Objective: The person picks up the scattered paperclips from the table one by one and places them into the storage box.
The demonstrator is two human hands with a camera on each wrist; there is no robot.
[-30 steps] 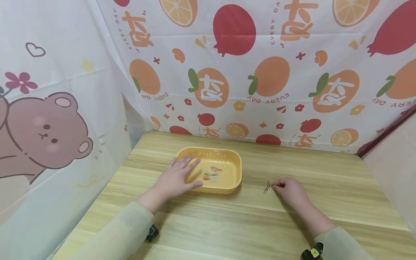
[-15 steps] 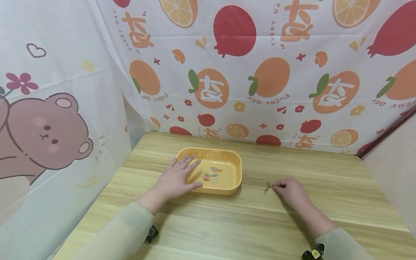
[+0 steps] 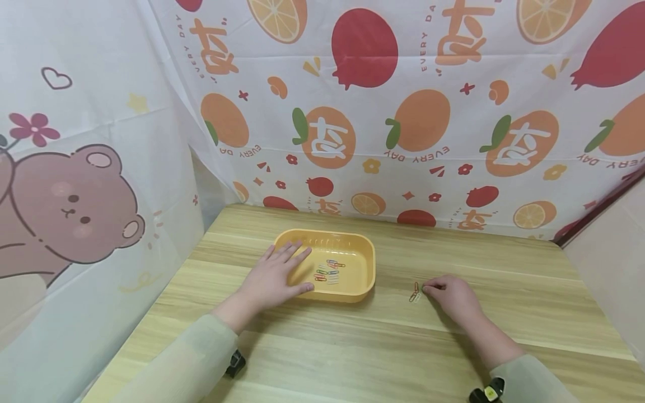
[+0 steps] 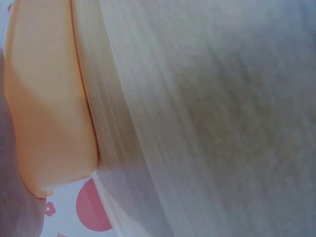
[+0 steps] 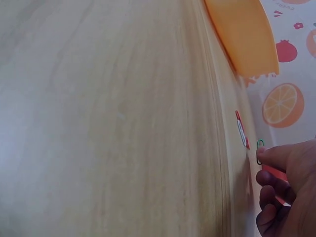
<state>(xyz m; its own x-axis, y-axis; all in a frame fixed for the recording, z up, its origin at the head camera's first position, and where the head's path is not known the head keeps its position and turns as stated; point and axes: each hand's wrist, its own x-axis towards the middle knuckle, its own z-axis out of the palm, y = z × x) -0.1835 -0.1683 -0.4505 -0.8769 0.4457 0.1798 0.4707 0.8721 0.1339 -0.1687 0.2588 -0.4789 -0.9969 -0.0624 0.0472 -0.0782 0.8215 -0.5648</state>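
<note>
A yellow plastic tray [image 3: 360,263] stands on the table, with several small coloured paper clips [image 3: 332,271] lying on its floor. My left hand [image 3: 272,277] lies over the tray's left side, fingers spread across the rim and thumb at the front edge. To the right of the tray, my right hand [image 3: 453,299] pinches a green paper clip [image 5: 259,144] between thumb and forefinger. Just left of those fingertips, red and white paper clips [image 3: 414,294] lie on the wood. In the left wrist view, the tray's outer wall [image 4: 49,98] shows beside a blurred part of the hand.
The wood-grain table [image 3: 322,347] reaches back to a fruit-print cloth [image 3: 373,140]. Another cloth with a bear print [image 3: 70,207] hangs along the left side. Black wrist cameras sit at the left cuff [image 3: 235,362] and the right cuff [image 3: 486,390].
</note>
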